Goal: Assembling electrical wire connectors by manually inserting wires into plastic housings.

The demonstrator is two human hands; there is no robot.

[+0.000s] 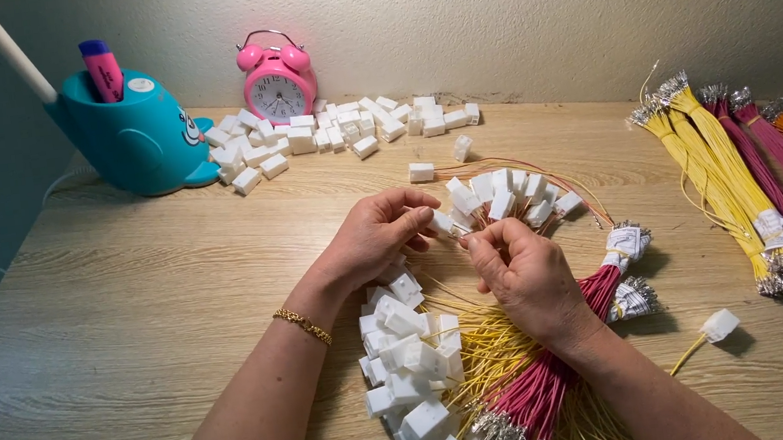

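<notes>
Home desk doing piecework, not a factory bench. Landmark: pink alarm clock (277, 78), twin bells, against a textured painted wall (534, 7). Left of it, a teal whale-shaped pen holder (134, 131). Right of it, loose white plastic connectors (342, 127). Far right of it, bundled yellow, magenta and orange wires (749, 169). Wood-grain laminate tabletop (127, 309) under everything.

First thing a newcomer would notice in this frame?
Dead centre, the left hand and right hand pinch a small white connector above a heap of white connectors trailing yellow wires and pink wires. Next, at the back, the pink alarm clock and teal whale-shaped holder; far right, bright bundled wires.
</notes>
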